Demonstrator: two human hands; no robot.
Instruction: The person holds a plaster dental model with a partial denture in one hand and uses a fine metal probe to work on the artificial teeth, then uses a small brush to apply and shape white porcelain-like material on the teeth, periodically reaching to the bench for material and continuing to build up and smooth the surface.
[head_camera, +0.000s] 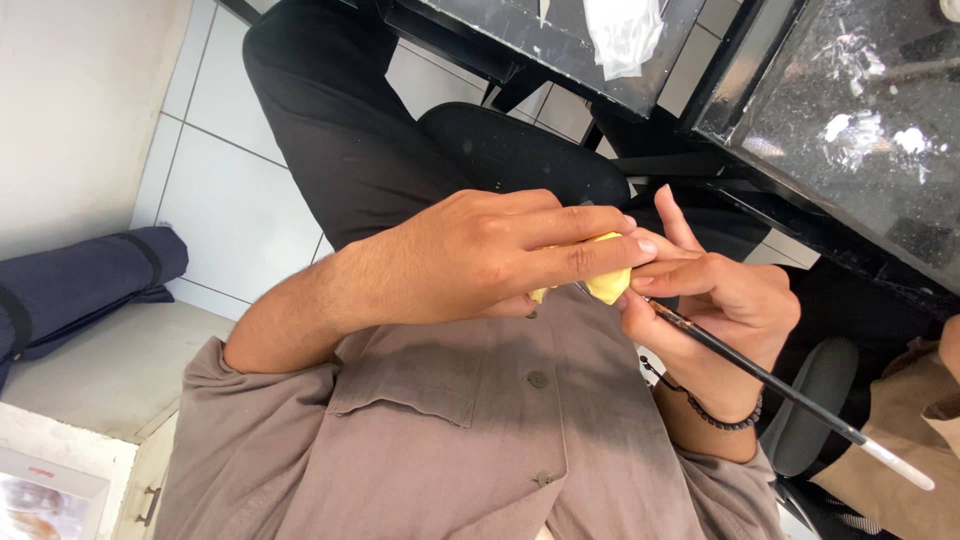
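The left hand (480, 255) is closed over a small yellow piece (606, 284), fingers laid across its top and thumb under it; this grip is fully shut on the piece. The piece sits in front of the grey shirt (480, 430), above the lap.

Directly right of the yellow piece, the right hand (715, 300) holds a thin black brush (760, 375) in a closed grip. The brush's near end meets the piece, and its white end points down and away to the right. A dark bead bracelet (722, 418) circles the right wrist.

Above and right of the piece stands a black bench (850, 130) smeared with white. A rolled navy bundle (80, 285) lies far left of the piece.
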